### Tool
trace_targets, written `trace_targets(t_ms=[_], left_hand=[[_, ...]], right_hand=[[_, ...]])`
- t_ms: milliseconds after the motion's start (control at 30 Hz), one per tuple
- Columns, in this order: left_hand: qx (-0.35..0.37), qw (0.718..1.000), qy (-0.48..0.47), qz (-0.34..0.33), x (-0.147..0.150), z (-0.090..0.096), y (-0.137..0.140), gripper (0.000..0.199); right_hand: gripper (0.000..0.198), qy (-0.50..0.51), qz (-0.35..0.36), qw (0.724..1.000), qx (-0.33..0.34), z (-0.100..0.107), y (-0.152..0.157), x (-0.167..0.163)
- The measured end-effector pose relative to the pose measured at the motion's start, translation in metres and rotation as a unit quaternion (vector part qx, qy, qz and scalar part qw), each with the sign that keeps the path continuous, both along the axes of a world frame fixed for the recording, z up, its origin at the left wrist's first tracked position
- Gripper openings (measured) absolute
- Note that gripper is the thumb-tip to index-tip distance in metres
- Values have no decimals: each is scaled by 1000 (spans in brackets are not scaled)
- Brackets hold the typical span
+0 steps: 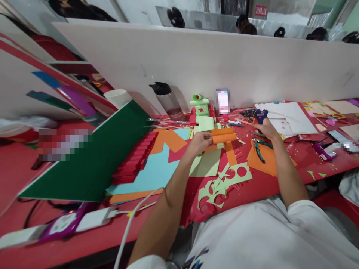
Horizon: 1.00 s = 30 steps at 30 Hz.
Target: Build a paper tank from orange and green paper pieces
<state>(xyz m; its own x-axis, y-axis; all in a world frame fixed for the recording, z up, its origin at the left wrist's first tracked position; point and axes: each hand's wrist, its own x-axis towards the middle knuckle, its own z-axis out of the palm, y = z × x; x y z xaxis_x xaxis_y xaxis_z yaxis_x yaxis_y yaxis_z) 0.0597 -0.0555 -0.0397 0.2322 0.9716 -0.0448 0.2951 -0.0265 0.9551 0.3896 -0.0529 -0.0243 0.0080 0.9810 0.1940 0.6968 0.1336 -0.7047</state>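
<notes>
Two orange paper rolls (223, 138), lying side by side, are pinched at their left end by my left hand (201, 142). Just behind them stands a light green paper model (202, 109) with a red star and red parts at its sides. Over on the right, my right hand (267, 129) is closed round the handle of a blue glue gun (260, 116), whose nozzle points left. Green-handled pliers (259, 151) lie just below that hand on an orange sheet (265, 164). An orange strip (231, 154) hangs or lies below the rolls; I cannot tell which.
Cut green paper scraps (239, 173) lie in front of me. Red paper rolls (134, 160) and coloured sheets are at the left, beside a leaning green board (92, 157). A bottle (169, 101) and a phone (223, 101) stand at the back. A white cable (129, 228) crosses near my left arm.
</notes>
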Motion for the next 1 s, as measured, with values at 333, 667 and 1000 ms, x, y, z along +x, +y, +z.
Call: trace_targets(t_ms=[333,667,1000], left_hand=[[-4,1000,6,-2,2,-1,0,13],[2,1000,14,-9,2,-3,1,13],[5,1000,13,-8,2,0,-1,13]], right_hand=[[39,-241,-161,956,-42,-8,12,9],[30,-296,-109,946,-67,-26,24,6],[28,-289,-101,948,-84,-26,25,13]])
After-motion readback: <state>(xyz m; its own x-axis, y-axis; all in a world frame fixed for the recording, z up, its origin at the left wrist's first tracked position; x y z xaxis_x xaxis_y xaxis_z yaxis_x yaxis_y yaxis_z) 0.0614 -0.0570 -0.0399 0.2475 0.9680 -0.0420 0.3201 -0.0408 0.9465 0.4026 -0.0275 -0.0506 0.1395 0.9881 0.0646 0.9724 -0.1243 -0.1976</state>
